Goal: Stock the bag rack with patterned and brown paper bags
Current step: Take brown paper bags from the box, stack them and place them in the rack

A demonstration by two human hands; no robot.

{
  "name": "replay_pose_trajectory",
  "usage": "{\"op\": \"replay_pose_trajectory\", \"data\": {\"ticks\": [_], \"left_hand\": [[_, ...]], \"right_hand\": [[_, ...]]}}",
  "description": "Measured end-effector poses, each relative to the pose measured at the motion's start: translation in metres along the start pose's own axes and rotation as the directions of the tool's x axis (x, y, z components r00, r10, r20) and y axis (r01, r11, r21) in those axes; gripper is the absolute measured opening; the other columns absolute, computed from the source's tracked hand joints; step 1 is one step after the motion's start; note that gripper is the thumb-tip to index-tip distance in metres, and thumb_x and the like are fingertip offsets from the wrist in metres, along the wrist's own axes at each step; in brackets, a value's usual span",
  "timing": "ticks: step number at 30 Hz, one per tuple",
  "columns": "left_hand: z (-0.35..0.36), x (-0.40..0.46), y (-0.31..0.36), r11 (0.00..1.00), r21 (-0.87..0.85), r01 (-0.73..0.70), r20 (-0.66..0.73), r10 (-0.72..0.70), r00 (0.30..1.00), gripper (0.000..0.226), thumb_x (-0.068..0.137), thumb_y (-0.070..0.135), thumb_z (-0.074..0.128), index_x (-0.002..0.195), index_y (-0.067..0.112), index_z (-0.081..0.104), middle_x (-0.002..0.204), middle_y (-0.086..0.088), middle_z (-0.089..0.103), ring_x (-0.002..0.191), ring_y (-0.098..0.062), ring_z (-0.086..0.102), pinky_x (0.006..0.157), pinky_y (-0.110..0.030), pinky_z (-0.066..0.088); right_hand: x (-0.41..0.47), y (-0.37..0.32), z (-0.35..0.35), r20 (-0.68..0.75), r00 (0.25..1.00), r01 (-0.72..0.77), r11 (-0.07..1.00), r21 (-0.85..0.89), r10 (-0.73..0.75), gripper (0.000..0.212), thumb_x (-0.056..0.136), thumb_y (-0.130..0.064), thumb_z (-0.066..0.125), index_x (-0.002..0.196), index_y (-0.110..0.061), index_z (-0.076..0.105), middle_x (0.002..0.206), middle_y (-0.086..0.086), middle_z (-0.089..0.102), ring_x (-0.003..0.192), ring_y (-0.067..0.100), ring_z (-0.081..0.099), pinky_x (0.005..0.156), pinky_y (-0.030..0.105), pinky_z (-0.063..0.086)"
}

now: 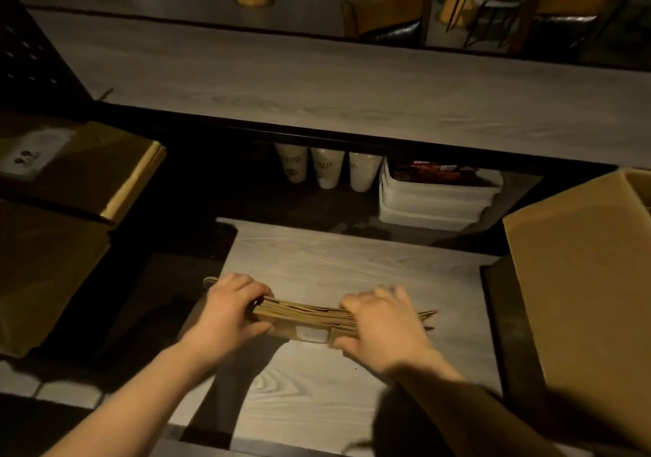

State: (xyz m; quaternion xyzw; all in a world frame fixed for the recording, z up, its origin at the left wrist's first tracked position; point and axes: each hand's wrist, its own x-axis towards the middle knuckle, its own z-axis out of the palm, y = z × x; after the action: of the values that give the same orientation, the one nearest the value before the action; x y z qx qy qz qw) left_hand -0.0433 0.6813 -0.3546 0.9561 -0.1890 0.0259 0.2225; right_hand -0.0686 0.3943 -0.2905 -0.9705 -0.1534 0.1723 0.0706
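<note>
Both hands, left [230, 310] and right [382, 326], fingers curled, pinching bag stack [310, 321] at each end. Better squeeze evenly, square edges between fingertips before lifting.

Both forearms are bare, the left hand [229, 315] and right hand [384, 326] without gloves, rings or watch.

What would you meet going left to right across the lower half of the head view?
Stacked brown paper bags → left hand → bundle of brown bags → right hand → cardboard box.
</note>
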Motion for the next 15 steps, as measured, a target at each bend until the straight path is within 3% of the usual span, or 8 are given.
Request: {"op": "replay_pose_trajectory", "data": {"ticks": [2, 4, 7, 9, 12, 15], "left_hand": [[0.008, -0.007, -0.012, 0.987, -0.162, 0.002, -0.092, -0.017, 0.996, 0.051, 0.067, 0.061, 0.077, 0.099, 0.021, 0.073, 0.100, 0.004, 0.063, 0.100, -0.006, 0.049, 0.093, -0.027, 0.038], [0.012, -0.018, -0.014, 0.922, -0.381, 0.069, -0.051, -0.095, 0.994, 0.057, 0.071, 0.066, 0.076, 0.103, 0.019, 0.069, 0.108, 0.002, 0.058, 0.108, -0.010, 0.049, 0.100, -0.019, 0.035], [0.014, -0.022, 0.006, 0.874, -0.459, 0.161, 0.073, -0.144, 0.987, 0.061, 0.065, 0.050, 0.090, 0.117, 0.034, 0.063, 0.114, 0.023, 0.058, 0.112, -0.001, 0.056, 0.098, -0.014, 0.043], [0.017, -0.024, 0.024, 0.882, -0.440, 0.169, 0.072, -0.153, 0.986, 0.071, 0.063, 0.039, 0.096, 0.123, 0.045, 0.059, 0.117, 0.030, 0.060, 0.111, 0.003, 0.060, 0.094, -0.016, 0.048], [0.018, -0.026, 0.030, 0.866, -0.471, 0.168, -0.003, -0.192, 0.981, 0.059, 0.064, 0.030, 0.097, 0.110, 0.048, 0.064, 0.113, 0.026, 0.064, 0.104, 0.000, 0.064, 0.087, -0.017, 0.052], [0.015, -0.021, 0.026, 0.868, -0.488, 0.087, 0.031, -0.082, 0.996, 0.051, 0.066, 0.038, 0.094, 0.110, 0.041, 0.067, 0.113, 0.023, 0.063, 0.108, -0.006, 0.063, 0.092, -0.020, 0.050]], "right_hand": [[-0.013, 0.026, -0.001, 0.002, 0.985, -0.172, 0.984, 0.036, 0.173, 0.064, 0.081, -0.084, 0.054, 0.130, -0.042, 0.058, 0.135, -0.016, 0.056, 0.136, 0.016, 0.039, 0.123, 0.055, 0.016], [-0.026, 0.043, 0.005, -0.057, 0.950, -0.291, 0.935, 0.202, 0.308, 0.059, 0.073, -0.086, 0.062, 0.113, -0.043, 0.062, 0.132, -0.020, 0.045, 0.136, 0.013, 0.034, 0.124, 0.048, 0.020], [-0.030, 0.040, 0.024, -0.098, 0.918, -0.214, 0.688, 0.694, 0.384, 0.052, 0.068, -0.049, 0.093, 0.099, -0.039, 0.052, 0.128, -0.021, 0.036, 0.128, 0.004, 0.043, 0.110, 0.020, 0.041], [-0.025, 0.033, 0.038, -0.091, 0.911, -0.144, 0.517, 0.844, 0.402, 0.072, 0.064, -0.030, 0.099, 0.112, -0.045, 0.048, 0.130, -0.025, 0.037, 0.122, 0.003, 0.051, 0.104, 0.019, 0.050], [-0.020, 0.036, 0.049, 0.008, 0.878, -0.143, 0.247, 0.958, 0.479, 0.115, 0.056, -0.020, 0.102, 0.138, -0.059, 0.031, 0.146, -0.016, 0.038, 0.130, 0.010, 0.049, 0.109, 0.036, 0.050], [-0.017, 0.039, 0.051, 0.166, 0.927, -0.210, 0.101, 0.972, 0.335, 0.141, 0.062, -0.004, 0.098, 0.155, -0.055, 0.006, 0.155, -0.009, 0.036, 0.135, 0.014, 0.043, 0.103, 0.033, 0.052]]}}
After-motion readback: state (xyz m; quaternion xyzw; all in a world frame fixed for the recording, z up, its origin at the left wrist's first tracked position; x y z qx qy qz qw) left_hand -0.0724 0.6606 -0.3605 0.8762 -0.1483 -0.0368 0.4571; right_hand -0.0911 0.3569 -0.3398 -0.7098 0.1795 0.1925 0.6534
